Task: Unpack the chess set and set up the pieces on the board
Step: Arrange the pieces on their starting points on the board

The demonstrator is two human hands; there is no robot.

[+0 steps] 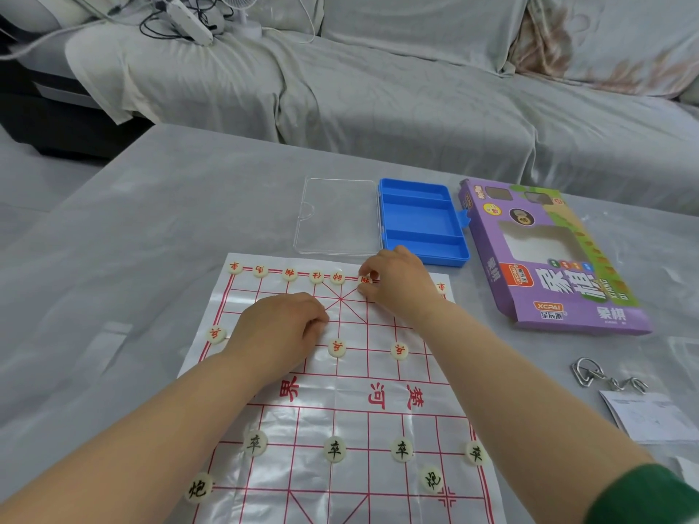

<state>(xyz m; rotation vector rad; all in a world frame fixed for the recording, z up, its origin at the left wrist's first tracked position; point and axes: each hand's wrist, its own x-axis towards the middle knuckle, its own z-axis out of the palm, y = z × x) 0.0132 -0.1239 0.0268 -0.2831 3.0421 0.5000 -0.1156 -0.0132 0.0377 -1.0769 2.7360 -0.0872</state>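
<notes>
We note the right hand [393,285] pinching a round cream piece with a red character [365,280] on the far row of the glossy red-lined plastic sheet board [340,421] — left hand [281,323] curled on the board; whether it holds anything, we cannot tell — blue plastic tray [421,221] just beyond

Board [378,425], near edge cropped

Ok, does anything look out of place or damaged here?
Nothing spilled or damaged. The plastic board sheet is wrinkled and creased along its folds, not fully flat; the visible pieces lie face up.
</notes>
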